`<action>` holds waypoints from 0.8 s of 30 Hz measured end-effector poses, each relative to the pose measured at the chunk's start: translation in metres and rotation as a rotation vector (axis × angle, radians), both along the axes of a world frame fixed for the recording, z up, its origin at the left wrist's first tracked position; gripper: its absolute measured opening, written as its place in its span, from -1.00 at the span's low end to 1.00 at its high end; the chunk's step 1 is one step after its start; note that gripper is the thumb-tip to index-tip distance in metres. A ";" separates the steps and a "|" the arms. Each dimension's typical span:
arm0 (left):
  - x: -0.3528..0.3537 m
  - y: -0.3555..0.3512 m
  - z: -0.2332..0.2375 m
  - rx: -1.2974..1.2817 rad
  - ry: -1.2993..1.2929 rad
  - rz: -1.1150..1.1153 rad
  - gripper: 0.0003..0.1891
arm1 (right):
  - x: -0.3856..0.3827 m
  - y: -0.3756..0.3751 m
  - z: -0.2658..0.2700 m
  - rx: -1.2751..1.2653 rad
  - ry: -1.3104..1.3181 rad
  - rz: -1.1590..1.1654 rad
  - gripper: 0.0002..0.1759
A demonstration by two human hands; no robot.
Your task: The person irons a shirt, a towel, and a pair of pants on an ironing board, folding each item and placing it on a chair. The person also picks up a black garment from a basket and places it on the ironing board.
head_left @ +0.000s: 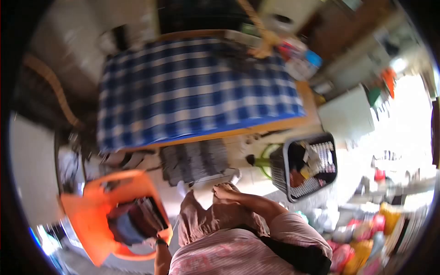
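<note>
At the lower left, my left hand (150, 242) is at the near edge of a stack of folded clothes (130, 222). The stack holds dark red, grey and black cloth and lies on the seat of an orange plastic chair (96, 206). A dark band circles my left wrist. The left fingers are small and blurred, so their grip cannot be made out. My right hand (223, 189) is in front of my knee with its fingers curled in, and nothing shows in it.
A table with a blue and white checked cloth (197, 91) stands ahead. To the right is a dark laundry basket (311, 167) with several items, beside a green stool (266, 161). A grey mat (195, 160) lies by the table. Plastic bags (357, 233) pile up at lower right.
</note>
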State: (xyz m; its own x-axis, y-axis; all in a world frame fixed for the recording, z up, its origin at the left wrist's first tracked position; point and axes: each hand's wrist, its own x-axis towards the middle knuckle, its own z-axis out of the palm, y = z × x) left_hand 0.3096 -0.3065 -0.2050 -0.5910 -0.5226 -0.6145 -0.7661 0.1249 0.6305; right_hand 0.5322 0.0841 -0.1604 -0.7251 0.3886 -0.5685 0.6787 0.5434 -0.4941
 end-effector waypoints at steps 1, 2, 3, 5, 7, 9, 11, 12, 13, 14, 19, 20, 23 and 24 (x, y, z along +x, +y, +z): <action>0.007 0.015 0.008 0.012 -0.069 -0.067 -0.26 | 0.040 0.021 -0.008 0.026 0.052 -0.134 -0.74; 0.011 0.032 0.014 0.017 -0.126 -0.133 -0.28 | 0.073 0.039 -0.016 0.088 -0.008 -0.210 -0.74; 0.017 0.049 0.018 0.016 -0.182 -0.199 -0.30 | 0.102 0.061 -0.007 0.084 -0.056 -0.381 -0.77; 0.023 0.097 0.019 0.039 -0.258 -0.369 -0.35 | 0.162 0.100 -0.012 0.077 0.177 -0.651 -0.85; 0.032 0.162 0.007 0.130 -0.306 -0.618 -0.39 | 0.205 0.131 0.030 0.301 0.300 -0.920 -0.88; 0.046 0.247 -0.015 0.295 -0.316 -0.940 -0.42 | 0.249 0.152 0.038 0.519 0.441 -1.239 -0.88; 0.074 0.355 -0.008 0.457 -0.368 -1.381 -0.71 | 0.287 0.168 0.061 0.542 0.347 -1.528 -0.87; 0.108 0.408 0.029 0.452 -0.302 -1.472 -0.67 | 0.308 0.174 0.049 0.539 0.277 -1.601 -0.86; 0.133 0.455 0.069 0.489 -0.257 -1.598 -0.62 | 0.330 0.179 0.029 0.532 0.208 -1.672 -0.85; 0.163 0.492 0.115 0.544 -0.152 -1.696 -0.62 | 0.349 0.185 0.024 0.459 0.051 -1.652 -0.80; 0.226 0.555 0.174 0.479 0.019 -2.141 -0.69 | 0.426 0.228 -0.015 0.543 -0.240 -1.293 -0.71; 0.226 0.551 0.164 0.475 -0.017 -2.195 -0.68 | 0.434 0.236 -0.018 0.645 -0.347 -1.161 -0.72; 0.211 0.519 0.146 0.089 -0.137 -2.444 -0.62 | 0.458 0.240 -0.085 0.701 -0.403 -0.959 -0.71; 0.204 0.507 0.141 0.069 -0.144 -2.452 -0.62 | 0.463 0.237 -0.111 0.676 -0.355 -0.891 -0.68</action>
State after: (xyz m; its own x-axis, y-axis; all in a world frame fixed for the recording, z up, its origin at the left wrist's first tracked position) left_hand 0.5131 0.2000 -0.0641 0.1821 0.7236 -0.6658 0.6158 0.4439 0.6509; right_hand 0.9948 0.3214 -0.2714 0.1130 0.9794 -0.1672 0.9935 -0.1135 0.0068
